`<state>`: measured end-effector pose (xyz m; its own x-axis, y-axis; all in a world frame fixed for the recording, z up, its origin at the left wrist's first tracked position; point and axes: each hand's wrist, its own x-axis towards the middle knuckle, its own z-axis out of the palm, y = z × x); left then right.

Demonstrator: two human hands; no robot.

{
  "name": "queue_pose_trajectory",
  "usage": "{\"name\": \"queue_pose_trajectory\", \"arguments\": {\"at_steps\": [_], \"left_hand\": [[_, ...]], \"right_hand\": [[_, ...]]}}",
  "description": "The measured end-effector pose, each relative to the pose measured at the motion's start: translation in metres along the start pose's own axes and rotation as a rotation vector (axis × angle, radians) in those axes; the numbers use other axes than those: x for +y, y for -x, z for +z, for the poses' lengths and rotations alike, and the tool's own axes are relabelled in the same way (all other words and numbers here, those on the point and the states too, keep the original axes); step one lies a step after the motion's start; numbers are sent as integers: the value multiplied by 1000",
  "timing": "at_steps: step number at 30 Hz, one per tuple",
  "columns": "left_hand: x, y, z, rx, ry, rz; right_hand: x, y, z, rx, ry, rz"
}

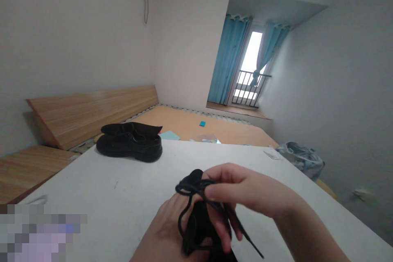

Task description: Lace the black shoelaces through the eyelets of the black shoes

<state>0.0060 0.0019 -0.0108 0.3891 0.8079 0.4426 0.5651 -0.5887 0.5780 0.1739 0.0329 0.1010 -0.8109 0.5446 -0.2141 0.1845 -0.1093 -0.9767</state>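
Observation:
Low in the view, a black lace-up shoe (202,223) is held close to me, partly hidden by both hands. My left hand (170,225) grips it from the left, its thumb showing at the bottom and most of its fingers hidden behind the shoe. From the right comes my right hand (242,188), thumb and forefinger pinched on the black shoelace (190,190), its other fingers hanging lower. The lace forms loops above the shoe, and a loose end dangles to the lower right. Another black shoe (129,147) stands on the white table (123,196) at the back left, with a black insole-like piece (147,129) on it.
Beyond the table lies an orange-covered bed (181,116) with a small blue item (202,123) and flat sheets. A wooden headboard (101,108) runs along the left. Past the right edge sits a grey-blue cloth bundle (302,159); a white packet (272,153) lies near that edge.

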Motion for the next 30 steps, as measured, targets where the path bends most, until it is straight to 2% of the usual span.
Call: {"name": "queue_pose_trajectory", "arguments": {"at_steps": [3, 5, 6, 11, 17, 19, 22, 24, 28, 30], "left_hand": [[5, -2, -2, -102, -12, -46], [6, -2, -4, -95, -31, -44], [5, -2, -5, -89, -29, -41], [-1, -1, -9, -102, 47, -125], [-2, -5, -12, -29, 25, -277], [-1, -6, -12, -29, 4, -281], [0, -6, -12, -23, 8, -284], [0, -6, -12, -14, 21, -287], [0, -6, -11, -8, 18, -298], [0, -6, -11, -9, 24, -291]], "right_hand": [[13, -9, -5, 244, 418, 221], [16, -9, -6, 395, 573, 258], [16, -8, -5, 429, 610, 269], [12, -6, 0, 515, 874, 311], [12, -8, 6, 545, 1124, 345], [11, -5, 10, 539, 1137, 324], [8, 2, 15, 445, 1025, 270], [3, 7, 18, 431, 970, 239], [-3, 11, 25, 622, 1108, 238], [0, 7, 31, 645, 1225, 285]]}}
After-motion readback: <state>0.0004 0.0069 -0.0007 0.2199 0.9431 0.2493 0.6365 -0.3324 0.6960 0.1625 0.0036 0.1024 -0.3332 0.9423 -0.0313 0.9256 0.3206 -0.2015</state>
